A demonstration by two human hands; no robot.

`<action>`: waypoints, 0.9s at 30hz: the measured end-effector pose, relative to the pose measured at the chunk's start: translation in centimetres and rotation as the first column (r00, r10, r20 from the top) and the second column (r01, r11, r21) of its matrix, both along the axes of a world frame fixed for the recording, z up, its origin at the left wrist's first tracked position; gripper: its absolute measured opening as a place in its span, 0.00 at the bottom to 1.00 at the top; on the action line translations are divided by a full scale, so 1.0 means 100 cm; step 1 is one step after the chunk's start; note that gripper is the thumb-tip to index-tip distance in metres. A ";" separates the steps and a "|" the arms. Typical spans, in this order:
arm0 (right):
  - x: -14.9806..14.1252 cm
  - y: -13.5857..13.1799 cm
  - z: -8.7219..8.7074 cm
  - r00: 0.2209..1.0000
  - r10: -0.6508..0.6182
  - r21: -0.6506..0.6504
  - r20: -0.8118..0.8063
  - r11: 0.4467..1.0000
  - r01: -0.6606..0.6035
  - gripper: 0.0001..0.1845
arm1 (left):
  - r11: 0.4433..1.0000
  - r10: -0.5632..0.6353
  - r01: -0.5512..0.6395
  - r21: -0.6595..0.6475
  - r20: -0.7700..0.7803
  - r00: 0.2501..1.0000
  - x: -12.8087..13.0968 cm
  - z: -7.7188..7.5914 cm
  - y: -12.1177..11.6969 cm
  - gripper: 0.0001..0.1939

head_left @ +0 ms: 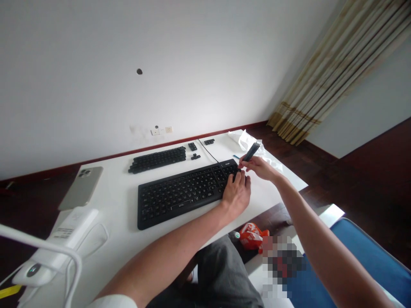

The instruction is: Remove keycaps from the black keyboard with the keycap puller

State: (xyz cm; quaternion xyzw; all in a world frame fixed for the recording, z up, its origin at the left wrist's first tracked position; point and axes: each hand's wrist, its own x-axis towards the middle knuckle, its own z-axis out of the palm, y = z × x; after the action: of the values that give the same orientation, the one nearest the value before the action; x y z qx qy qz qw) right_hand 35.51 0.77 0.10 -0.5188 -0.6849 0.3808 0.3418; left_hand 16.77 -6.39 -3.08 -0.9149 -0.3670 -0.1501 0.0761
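Observation:
A black keyboard (181, 194) with its keycaps off lies on the white table, bare key sockets showing. My left hand (236, 192) rests on its right end, fingers apart over the number pad. In my right hand (258, 167), just beyond that corner, is a thick dark brush-like tool (251, 151). It is tilted, its wide end up and away from me; its lower end is hidden by my fingers. Behind the keyboard, black keycaps (157, 159) lie in rows, with smaller keycap groups (192, 146) to their right.
A phone (81, 186) lies at the left, near a white power strip (64, 231) with cables. Crumpled white tissue (245, 139) and a thin blue item (236, 156) lie on the right. Below the front edge are a red-orange bag (252, 236) and a blue seat (369, 256).

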 end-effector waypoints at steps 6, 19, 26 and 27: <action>0.004 0.001 0.001 0.993 -0.009 -0.105 -0.121 0.994 -0.004 0.28 | 1.000 0.000 0.000 0.000 -0.002 1.000 -0.001 0.001 0.000 0.25; 0.025 -0.001 -0.015 0.942 -0.106 -0.203 -0.318 0.978 0.042 0.27 | 1.000 -0.004 0.004 -0.001 0.025 1.000 -0.002 0.002 0.000 0.26; 0.026 -0.007 -0.015 0.943 -0.089 -0.180 -0.322 0.983 0.031 0.27 | 1.000 -0.006 0.007 -0.015 0.035 0.999 -0.001 0.001 0.000 0.26; 0.023 -0.006 -0.014 0.944 -0.097 -0.171 -0.316 0.984 0.044 0.28 | 1.000 -0.005 0.006 -0.020 0.040 0.999 -0.001 0.001 0.000 0.26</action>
State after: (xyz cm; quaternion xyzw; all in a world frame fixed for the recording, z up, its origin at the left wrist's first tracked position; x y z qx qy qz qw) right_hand 37.80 0.17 -1.27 -0.4995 -0.5673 0.5025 0.4197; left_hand 16.72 -6.40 -3.03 -0.9134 -0.3675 -0.1650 0.0591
